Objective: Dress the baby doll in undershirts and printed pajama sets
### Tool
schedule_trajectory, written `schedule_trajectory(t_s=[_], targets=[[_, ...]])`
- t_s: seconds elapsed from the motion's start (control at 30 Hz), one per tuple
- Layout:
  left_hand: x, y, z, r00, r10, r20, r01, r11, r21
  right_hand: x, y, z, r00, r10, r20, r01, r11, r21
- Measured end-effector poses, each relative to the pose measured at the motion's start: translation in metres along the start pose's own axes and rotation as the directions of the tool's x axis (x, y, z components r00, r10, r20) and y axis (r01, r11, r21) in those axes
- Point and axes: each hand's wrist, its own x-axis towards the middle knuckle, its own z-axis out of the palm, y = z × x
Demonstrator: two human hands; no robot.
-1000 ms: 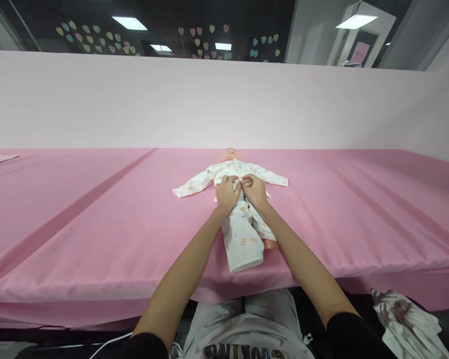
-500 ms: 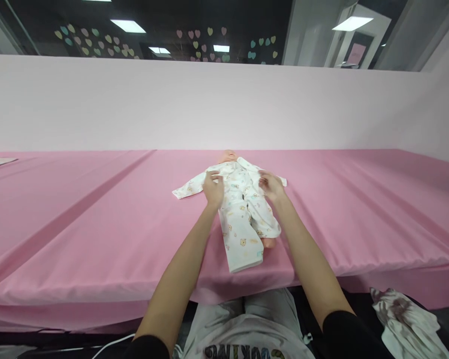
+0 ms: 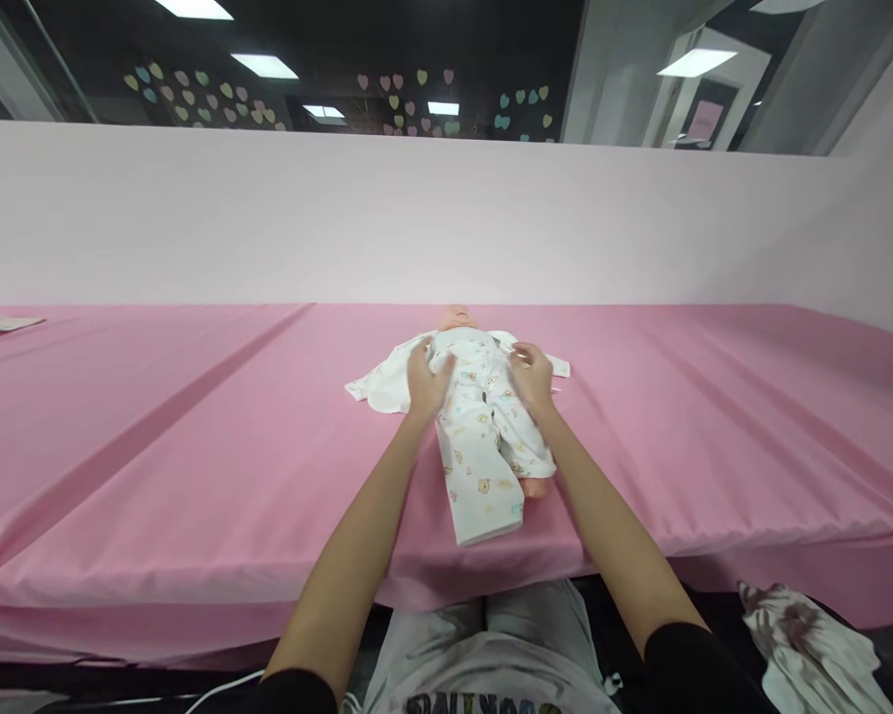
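A baby doll (image 3: pixel 459 317) lies on its back on the pink table cover, head away from me. It wears white printed baby trousers (image 3: pixel 476 461); one bare foot (image 3: pixel 534 487) shows beyond the shorter-looking right leg, while the left leg lies long and flat. Its white top (image 3: pixel 387 385) is spread open at the left, under the trousers' waist. My left hand (image 3: pixel 427 382) rests at the left side of the waist, thumb apart from the fingers. At the other side, my right hand (image 3: pixel 531 377) has curled fingers closed on the waist edge; its fingertips are partly hidden.
The pink cover (image 3: pixel 193 446) reaches a white wall (image 3: pixel 417 218) behind the doll. A flat pale item (image 3: pixel 4 324) lies at the far left. A crumpled, stained white cloth (image 3: pixel 811 645) lies low at the right, beside my lap.
The top's left front panel has been turned outward and now lies spread to the left. The trousers' waist shows over the doll's belly. My hands stay at the waist; the view tilts up slightly.
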Motion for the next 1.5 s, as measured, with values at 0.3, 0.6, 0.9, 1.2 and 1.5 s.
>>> schedule_trajectory(t_s=[0.3, 0.6, 0.9, 1.2, 1.5], targets=[[-0.008, -0.011, 0.011, 0.961, 0.017, 0.276, -0.054, 0.991, 0.125, -0.013, -0.010, 0.015, 0.863, -0.084, 0.499, 0.375, 0.768, -0.519], [-0.007, 0.000, 0.004, 0.969, -0.010, 0.247, -0.029, 0.987, 0.155, -0.004, 0.005, 0.014, 0.890, 0.077, 0.450, 0.152, 0.880, -0.451], [-0.008, -0.001, 0.005, 0.963, 0.081, 0.258, -0.126, 0.979, 0.160, -0.003, 0.009, 0.011, 0.864, 0.189, 0.467, -0.005, 0.930, -0.367], [-0.022, 0.001, 0.004, 0.912, 0.282, 0.298, -0.394, 0.801, 0.450, -0.015, -0.001, 0.003, 0.938, 0.100, 0.331, 0.063, 0.892, -0.448], [-0.038, 0.012, -0.027, 0.789, 0.208, 0.579, -0.492, 0.778, 0.391, -0.029, -0.015, -0.003, 0.950, 0.020, 0.312, 0.205, 0.712, -0.671]])
